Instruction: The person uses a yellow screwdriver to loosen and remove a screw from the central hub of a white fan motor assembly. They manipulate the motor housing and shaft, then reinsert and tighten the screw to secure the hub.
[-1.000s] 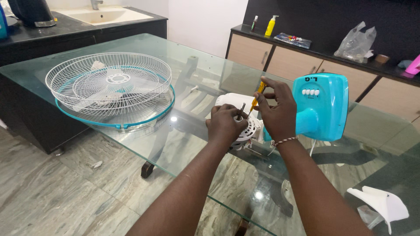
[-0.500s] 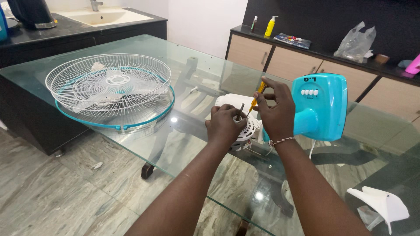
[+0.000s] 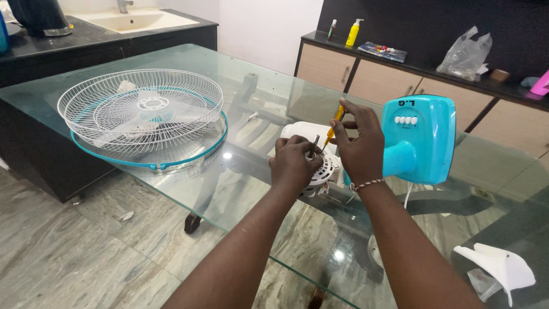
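Two forearms reach forward from the bottom edge and meet over the middle of a glass worktop [image 3: 171, 189], through which a grey marble-patterned floor [image 3: 68, 257] and a dark frame underneath show. The left hand [image 3: 294, 163] is curled down over a white slotted fan motor housing [image 3: 320, 166] that lies on the glass, its fingers closed on the housing and on a short dark metal shaft [image 3: 315, 141] that sticks up beside the thumb. The right hand [image 3: 357, 146], a thin beaded band at the wrist, is raised just above and to the right, pinching a slim yellow-handled screwdriver [image 3: 333, 127] between thumb and fingertips; the tool slants down and left with its tip at the top of the housing.

Just behind the right hand stands the turquoise fan base [image 3: 420, 146], upright, with a row of white push-buttons on its face. Well to the left lie two white wire fan guards [image 3: 143, 111], stacked, with a turquoise rim around them. A white fan blade [image 3: 503, 266] rests at the near right corner. Behind, a dark counter [image 3: 86, 37] holds a pale sink [image 3: 134, 20], and along the right wall runs a low cabinet [image 3: 372, 77] bearing a yellow bottle [image 3: 354, 32] and a clear plastic bag [image 3: 466, 54].
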